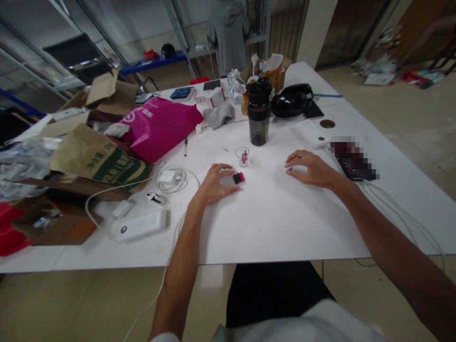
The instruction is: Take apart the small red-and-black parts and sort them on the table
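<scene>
On the white table (263, 213), my left hand (215, 184) curves its thumb and fingers around a small clear plastic case (228, 180). Black and red cylindrical pieces (238, 178) show at the case's right end. Just beyond it stands a small clear round container (243, 156) with pinkish-red pieces inside. My right hand (311, 168) rests farther right, its fingers bent around a small whitish thing (299, 168) with a dark end, too small to name. A dark bottle (258, 114) stands upright behind the round container.
To the left lie a white power bank (142, 225), a coiled white cable (173, 179), a magenta bag (164, 123) and a brown paper bag (94, 156). A phone (354, 159) and cables lie right. Black headphones (290, 100) sit beside the bottle.
</scene>
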`<state>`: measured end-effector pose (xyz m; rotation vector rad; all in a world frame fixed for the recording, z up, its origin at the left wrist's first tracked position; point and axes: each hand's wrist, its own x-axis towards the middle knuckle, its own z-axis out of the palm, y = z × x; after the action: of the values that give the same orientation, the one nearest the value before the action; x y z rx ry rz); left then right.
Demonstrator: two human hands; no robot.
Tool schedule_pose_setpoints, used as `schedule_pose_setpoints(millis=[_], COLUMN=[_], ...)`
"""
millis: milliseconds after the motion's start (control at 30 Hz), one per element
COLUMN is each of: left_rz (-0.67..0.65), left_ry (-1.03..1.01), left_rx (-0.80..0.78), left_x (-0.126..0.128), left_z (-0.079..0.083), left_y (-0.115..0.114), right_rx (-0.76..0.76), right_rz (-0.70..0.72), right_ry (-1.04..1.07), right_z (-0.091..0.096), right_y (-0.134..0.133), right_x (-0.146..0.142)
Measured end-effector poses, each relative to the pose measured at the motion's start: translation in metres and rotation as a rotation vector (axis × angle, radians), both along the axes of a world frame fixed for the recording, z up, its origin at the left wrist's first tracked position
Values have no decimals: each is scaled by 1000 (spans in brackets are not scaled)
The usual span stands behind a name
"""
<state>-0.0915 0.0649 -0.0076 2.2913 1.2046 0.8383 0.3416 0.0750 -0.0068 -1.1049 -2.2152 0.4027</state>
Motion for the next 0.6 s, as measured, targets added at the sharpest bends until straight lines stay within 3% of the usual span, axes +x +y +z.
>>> schedule_pose_setpoints(millis=[333,600], left_rz=[9,-19], left_ry=[20,37], left_rx=[10,78], left_x=[0,-5], left_z=[2,5], left_y=[0,1], right_rx=[11,102], right_rz=[18,-90], right_ry=[-15,181], right_z=[3,13], right_y=[-4,-8], right_x=[-5,-11])
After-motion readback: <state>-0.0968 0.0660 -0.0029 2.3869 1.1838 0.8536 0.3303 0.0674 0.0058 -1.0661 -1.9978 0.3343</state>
